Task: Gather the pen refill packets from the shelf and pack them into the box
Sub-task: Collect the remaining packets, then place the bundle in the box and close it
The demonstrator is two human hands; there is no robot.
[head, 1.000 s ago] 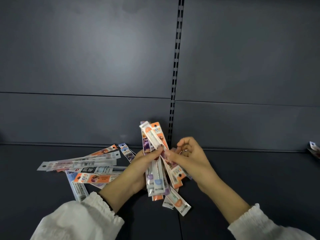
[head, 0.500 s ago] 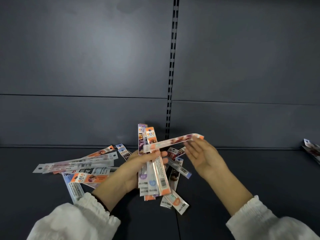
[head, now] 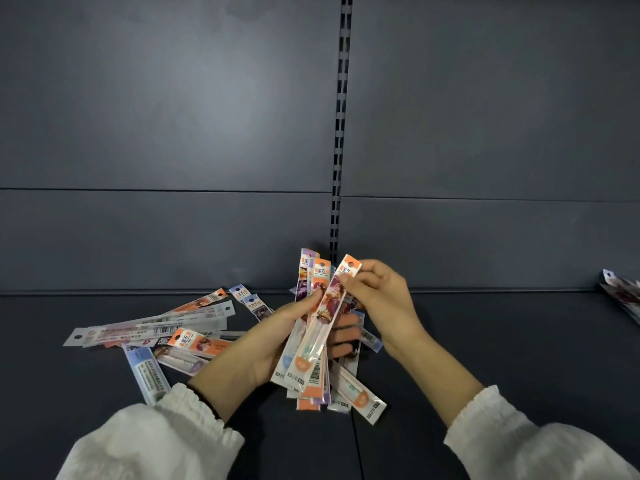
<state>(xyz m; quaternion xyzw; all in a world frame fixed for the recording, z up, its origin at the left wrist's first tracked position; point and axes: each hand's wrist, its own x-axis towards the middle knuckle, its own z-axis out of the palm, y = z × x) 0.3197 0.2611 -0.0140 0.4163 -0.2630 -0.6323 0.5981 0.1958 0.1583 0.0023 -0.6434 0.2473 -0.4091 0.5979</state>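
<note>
Two white gathered sleeves are filling the near corners, the left sleeve (head: 149, 441) at seven o'clock and the right sleeve (head: 519, 441) at five o'clock. Just beyond them, a few flat packets (head: 360, 396) are lying on the dark shelf (head: 485, 358) beneath the hands, their ends sticking out toward six o'clock.

The left hand (head: 273, 341) is gripping a bundle of pen refill packets (head: 304, 362) that is standing nearly upright. The thumb is pressing across the front, and the fingers are curling round behind, with their tips showing at the bundle's three o'clock side. The right hand (head: 381, 299), at the bundle's two o'clock, is pinching the orange top end of a single packet (head: 332, 306) between thumb and curled fingers. This packet is leaning from one o'clock down to seven o'clock, against the front of the bundle.

Out at nine o'clock from the left hand, a loose heap of packets (head: 156, 327) is sprawling on the shelf, overlapping at mixed angles. Far off at three o'clock, at the edge of the view, some blurred packets (head: 623, 292) are lying on the shelf.

Farthest back, the grey back panel (head: 173, 133) is rising behind everything. A slotted upright (head: 341, 133) is running down it at twelve o'clock to just behind the bundle's top.
</note>
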